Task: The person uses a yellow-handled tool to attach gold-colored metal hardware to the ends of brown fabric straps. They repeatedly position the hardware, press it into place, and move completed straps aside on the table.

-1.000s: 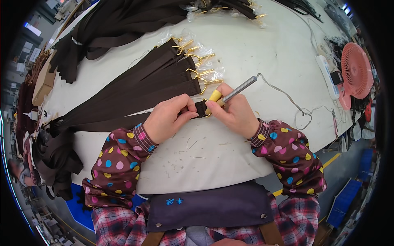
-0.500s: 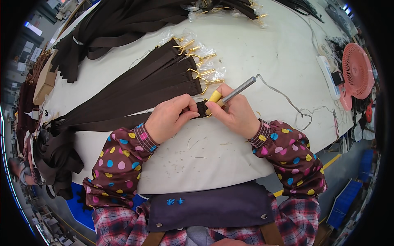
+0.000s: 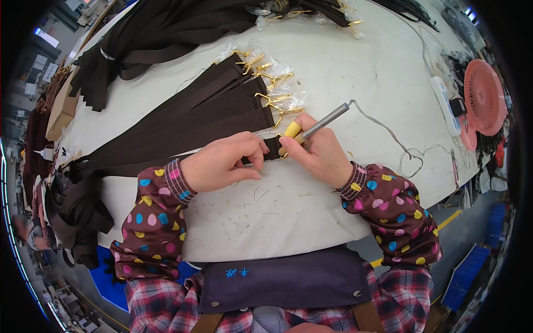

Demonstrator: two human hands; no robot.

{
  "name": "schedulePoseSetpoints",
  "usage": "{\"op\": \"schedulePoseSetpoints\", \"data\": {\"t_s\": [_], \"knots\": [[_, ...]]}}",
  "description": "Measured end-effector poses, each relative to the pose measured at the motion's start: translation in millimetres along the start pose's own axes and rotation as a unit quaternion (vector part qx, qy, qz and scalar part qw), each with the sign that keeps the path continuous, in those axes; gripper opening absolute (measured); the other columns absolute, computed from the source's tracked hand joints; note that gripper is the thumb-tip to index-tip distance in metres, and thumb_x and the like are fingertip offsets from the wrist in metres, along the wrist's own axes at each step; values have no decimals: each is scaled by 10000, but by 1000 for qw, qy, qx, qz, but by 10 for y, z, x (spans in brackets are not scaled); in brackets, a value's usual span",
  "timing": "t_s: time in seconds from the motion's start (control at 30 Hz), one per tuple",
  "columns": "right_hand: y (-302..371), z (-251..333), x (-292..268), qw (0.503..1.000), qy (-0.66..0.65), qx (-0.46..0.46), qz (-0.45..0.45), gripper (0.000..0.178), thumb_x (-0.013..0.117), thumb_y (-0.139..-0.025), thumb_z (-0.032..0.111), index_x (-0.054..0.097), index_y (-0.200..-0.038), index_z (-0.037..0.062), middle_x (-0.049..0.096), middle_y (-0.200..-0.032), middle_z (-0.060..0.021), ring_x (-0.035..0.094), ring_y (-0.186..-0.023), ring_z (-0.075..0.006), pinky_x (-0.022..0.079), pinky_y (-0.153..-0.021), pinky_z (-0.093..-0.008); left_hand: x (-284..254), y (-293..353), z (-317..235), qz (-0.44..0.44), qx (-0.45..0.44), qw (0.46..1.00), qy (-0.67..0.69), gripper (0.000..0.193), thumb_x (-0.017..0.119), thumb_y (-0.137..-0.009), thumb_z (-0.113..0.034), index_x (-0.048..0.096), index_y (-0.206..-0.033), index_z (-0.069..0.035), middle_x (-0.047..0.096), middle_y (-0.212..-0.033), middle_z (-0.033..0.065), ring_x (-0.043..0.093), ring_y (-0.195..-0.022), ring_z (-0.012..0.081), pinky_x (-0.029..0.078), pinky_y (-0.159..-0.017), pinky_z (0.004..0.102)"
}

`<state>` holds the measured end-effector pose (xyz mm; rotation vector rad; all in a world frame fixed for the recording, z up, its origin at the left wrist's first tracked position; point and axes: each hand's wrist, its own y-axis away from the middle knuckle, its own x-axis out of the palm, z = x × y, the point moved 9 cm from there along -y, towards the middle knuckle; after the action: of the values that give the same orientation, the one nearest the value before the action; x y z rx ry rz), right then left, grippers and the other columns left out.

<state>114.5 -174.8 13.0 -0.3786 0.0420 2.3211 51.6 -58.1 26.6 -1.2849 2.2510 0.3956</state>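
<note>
My right hand (image 3: 322, 154) is closed round a pen-shaped tool (image 3: 326, 121) with a silver barrel and a cord at its upper end. A yellow cover (image 3: 292, 130) sits on its index finger. The fingers also touch the gold buckle at the end of a dark brown strap (image 3: 272, 148); the tool's tip is hidden there. My left hand (image 3: 222, 161) rests over this strap with its thumb apart from the fingers, pinching nothing that I can see. Beyond my hands, several dark brown straps (image 3: 222, 123) lie fanned out with gold hooks (image 3: 276, 103) in clear plastic.
A bundle of dark straps (image 3: 150, 39) covers the table's far left. More straps hang over the left edge (image 3: 78, 216). On the right are a white power strip (image 3: 446, 105) and a pink fan (image 3: 484, 97). The tool's grey cord (image 3: 383, 130) trails across the table (image 3: 333, 233).
My left hand has slid a little left and let go of the strap's end, its thumb moving away from the fingers. My right hand keeps its place with the tool.
</note>
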Motion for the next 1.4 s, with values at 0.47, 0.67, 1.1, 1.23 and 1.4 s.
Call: {"op": "schedulePoseSetpoints", "data": {"t_s": [0.47,0.67,1.1,1.23,1.4], "knots": [[-12,6,48,999,40,-14,9,194,634,-932,123,465,-923,29,591,-807,-35,538,-688,-63,453,-572,-230,-45,-194,129,9,-69,996,-62,151,707,-830,-118,590,-917,-80,519,-937,64,572,-753,197,486,-688,327],[-14,4,50,999,48,-23,9,196,635,-932,126,466,-916,27,591,-798,-34,536,-681,-61,450,-570,-228,-62,-186,131,-9,-62,997,-44,128,684,-850,-97,580,-921,-76,527,-947,66,581,-785,213,490,-698,319],[-16,-14,57,998,55,-28,12,179,629,-934,120,481,-924,20,598,-802,-37,546,-691,-64,455,-583,-227,-75,-194,166,-41,-59,996,-44,131,672,-863,-101,554,-906,-64,547,-896,70,591,-804,236,483,-706,334],[-19,-6,57,999,42,-16,12,175,624,-936,116,481,-923,18,598,-805,-36,547,-695,-62,456,-588,-225,-105,-191,171,-72,-28,996,-46,124,645,-897,-114,533,-914,-65,567,-846,59,598,-727,189,494,-626,313],[-8,-3,-44,997,-24,-40,-55,230,660,-908,182,494,-932,25,566,-677,-50,542,-556,-123,424,-519,-268,-30,-137,374,-66,-210,967,126,116,564,-962,-136,477,-963,-59,602,-814,44,551,-558,86,458,-429,245]]}}
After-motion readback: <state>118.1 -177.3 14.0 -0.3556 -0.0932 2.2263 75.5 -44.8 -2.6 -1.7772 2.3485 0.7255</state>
